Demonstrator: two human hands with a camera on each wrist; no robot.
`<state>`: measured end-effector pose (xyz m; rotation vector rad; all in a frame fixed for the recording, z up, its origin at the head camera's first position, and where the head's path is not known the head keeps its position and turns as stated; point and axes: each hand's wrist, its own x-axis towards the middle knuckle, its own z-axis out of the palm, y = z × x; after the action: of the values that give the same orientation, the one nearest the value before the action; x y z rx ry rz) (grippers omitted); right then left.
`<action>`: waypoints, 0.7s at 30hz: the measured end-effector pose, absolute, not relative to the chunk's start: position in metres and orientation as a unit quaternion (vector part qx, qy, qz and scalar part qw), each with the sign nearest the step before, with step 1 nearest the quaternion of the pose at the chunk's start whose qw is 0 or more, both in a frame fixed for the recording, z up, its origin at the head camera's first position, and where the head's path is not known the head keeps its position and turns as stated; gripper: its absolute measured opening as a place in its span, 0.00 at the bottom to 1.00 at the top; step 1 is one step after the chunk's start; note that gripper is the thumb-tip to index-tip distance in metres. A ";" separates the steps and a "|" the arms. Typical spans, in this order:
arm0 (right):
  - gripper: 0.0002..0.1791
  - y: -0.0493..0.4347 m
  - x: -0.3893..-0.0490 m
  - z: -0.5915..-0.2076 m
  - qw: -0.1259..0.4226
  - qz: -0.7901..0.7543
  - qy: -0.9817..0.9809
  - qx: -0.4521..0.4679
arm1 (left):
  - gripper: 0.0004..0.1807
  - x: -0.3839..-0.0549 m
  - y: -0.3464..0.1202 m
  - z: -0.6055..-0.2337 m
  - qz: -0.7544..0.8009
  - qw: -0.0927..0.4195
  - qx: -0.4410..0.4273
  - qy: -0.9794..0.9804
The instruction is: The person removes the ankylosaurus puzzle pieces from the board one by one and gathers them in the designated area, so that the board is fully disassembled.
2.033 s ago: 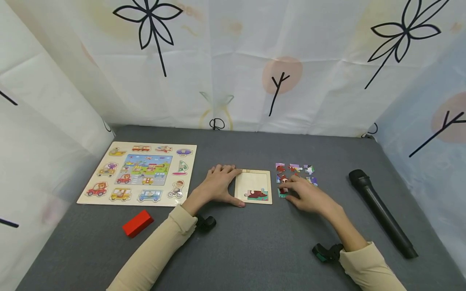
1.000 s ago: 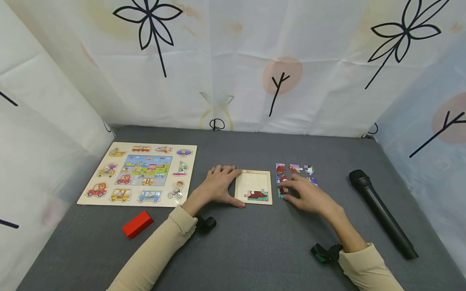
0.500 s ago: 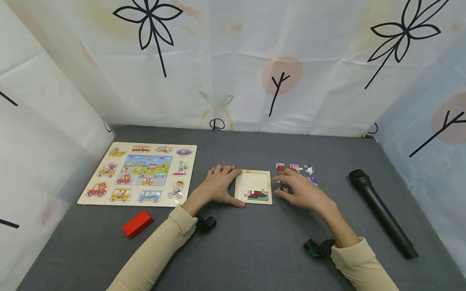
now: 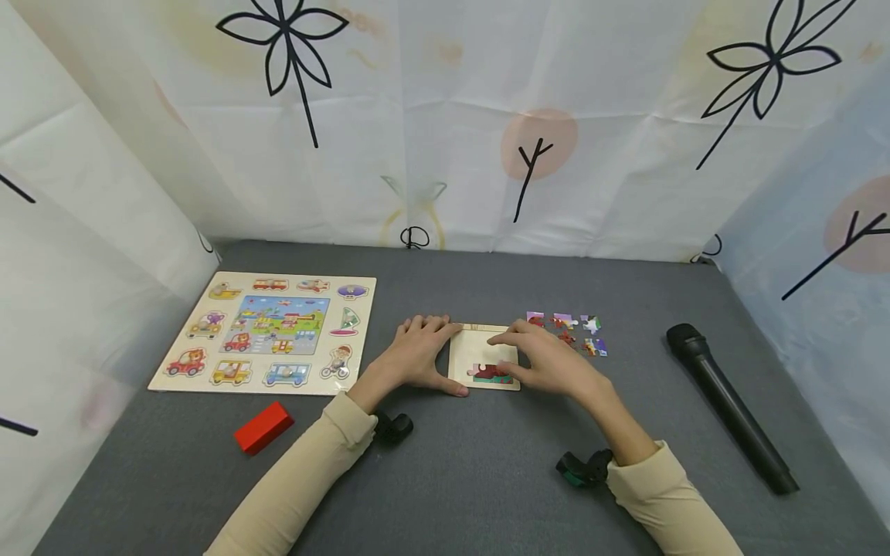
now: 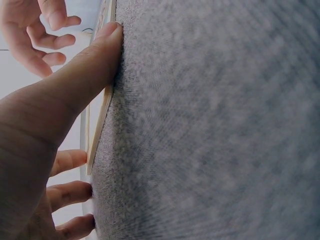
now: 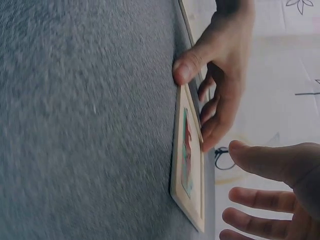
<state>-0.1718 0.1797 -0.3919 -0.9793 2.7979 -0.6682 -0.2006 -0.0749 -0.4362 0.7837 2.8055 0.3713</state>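
My left hand (image 4: 419, 351) grips the left side of a small wooden puzzle tray (image 4: 475, 332), thumb on the near corner and index finger at the far one. Inside its front edge lie joined jigsaw pieces (image 4: 492, 373), dark red and green. Over the tray's right side hovers my right hand (image 4: 545, 361), thumb and fingers spread apart. The right wrist view shows nothing between that thumb (image 6: 260, 160) and the fingers. Several loose jigsaw pieces (image 4: 589, 324) lie right of the tray; my right hand covers the left part of that group.
A large wooden vehicle puzzle board (image 4: 260, 371) lies at the left. In front of it is a red block (image 4: 263, 428). A black microphone (image 4: 730, 409) lies on the right side of the grey table (image 4: 452, 494). White printed curtains (image 4: 452, 154) surround the table.
My right hand has moved left from the loose pieces to over the tray's right side. My left hand and the tray have stayed in place.
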 end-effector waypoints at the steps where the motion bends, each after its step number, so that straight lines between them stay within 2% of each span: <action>1: 0.21 0.178 -0.172 -0.392 0.055 -0.221 0.918 -0.325 | 0.61 -0.201 -0.075 -0.436 0.126 0.102 0.265 0.950; 21: 0.17 0.153 -0.167 -0.411 0.061 -0.182 0.910 -0.366 | 0.62 -0.201 -0.075 -0.436 0.126 0.100 0.266 0.950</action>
<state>-0.1670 0.1533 -0.4107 -1.1081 2.7533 -0.5514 -0.2009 -0.0747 -0.4360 0.7861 2.8090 0.3710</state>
